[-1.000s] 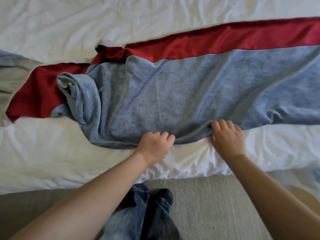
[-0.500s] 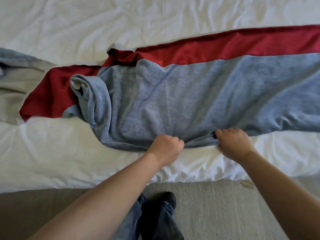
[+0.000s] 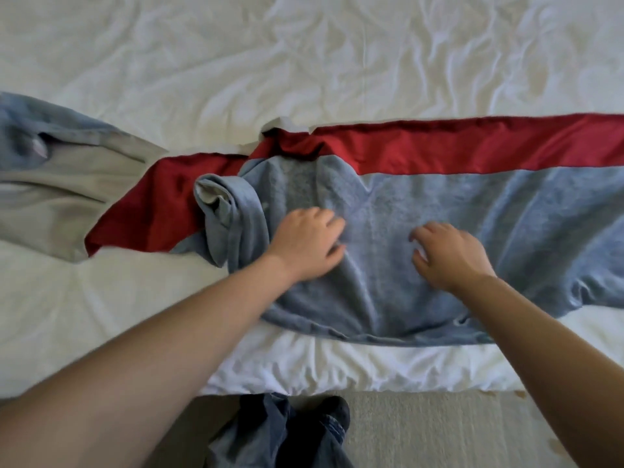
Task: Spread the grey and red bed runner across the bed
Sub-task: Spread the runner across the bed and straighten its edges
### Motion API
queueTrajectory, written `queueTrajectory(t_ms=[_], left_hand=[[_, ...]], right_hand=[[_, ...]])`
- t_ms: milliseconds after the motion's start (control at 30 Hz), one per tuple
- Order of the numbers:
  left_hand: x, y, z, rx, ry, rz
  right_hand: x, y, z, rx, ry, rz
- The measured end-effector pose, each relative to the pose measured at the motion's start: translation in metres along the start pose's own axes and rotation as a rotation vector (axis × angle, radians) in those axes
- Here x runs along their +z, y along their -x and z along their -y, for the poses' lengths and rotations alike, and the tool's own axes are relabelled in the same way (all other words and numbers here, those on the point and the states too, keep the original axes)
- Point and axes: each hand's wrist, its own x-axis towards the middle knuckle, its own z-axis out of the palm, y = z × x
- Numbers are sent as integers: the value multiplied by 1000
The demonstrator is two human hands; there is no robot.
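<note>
The grey and red bed runner (image 3: 456, 211) lies across the white bed (image 3: 304, 62), flat toward the right with its red band along the far side. Its left part is bunched: a rolled grey fold (image 3: 229, 214) sits over a red patch, and a beige-backed, twisted end trails off to the left edge. My left hand (image 3: 307, 241) rests on the grey cloth just right of that fold, fingers spread. My right hand (image 3: 445, 255) hovers on the grey cloth to the right, fingers curled and apart. Neither hand grips the cloth.
The bed's near edge (image 3: 337, 376) runs just below the runner. Beige carpet (image 3: 439, 430) lies beneath it, with my jeans leg and dark foot (image 3: 304, 430) by the bed. Rumpled white sheet fills the far side.
Both hands let go of the runner's near edge and moved up onto the grey cloth. The near edge now lies closer to the bed's edge.
</note>
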Motion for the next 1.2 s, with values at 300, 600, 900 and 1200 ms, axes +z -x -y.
queueTrajectory(t_ms=[300,600,900,1200], left_hand=[[-39,-15,134,-137,-108,-59],[-11,-49,185,-357,-108,42],[10,-51,239,-609,-78,242],[-34,-34,336,-757,-381,235]], right_hand=[[-66,-125,103,-118,-51,-240],[-54,-210,153,-231,-133,-261],[-34,-286,155,-215,-83,-181],[-56,-346,167,-291,-176,-267]])
